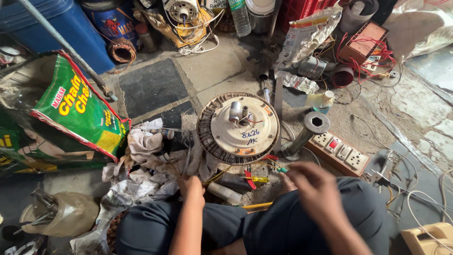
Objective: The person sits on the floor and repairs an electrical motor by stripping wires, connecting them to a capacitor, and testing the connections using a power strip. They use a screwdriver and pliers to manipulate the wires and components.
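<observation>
A round ceiling-fan motor (238, 128) with a cream cover and a ribbed metal rim lies on the floor in front of me, thin wires trailing from its near edge. My left hand (191, 187) is closed on a bunch of thin yellowish wires just below a heap of rags. My right hand (314, 185), blurred, hovers over my knee with its fingertips pinched on a small green-tipped wire end (282, 169). A yellow-handled screwdriver (255, 179) and red-handled pliers (249, 181) lie between my hands.
A heap of dirty rags (151, 156) lies left of the motor, a green printed sack (75, 111) further left. A metal socket tube (309, 130) and a switch-and-socket board (339, 152) lie to the right. Blue drums, bottles and wire tangles crowd the far edge.
</observation>
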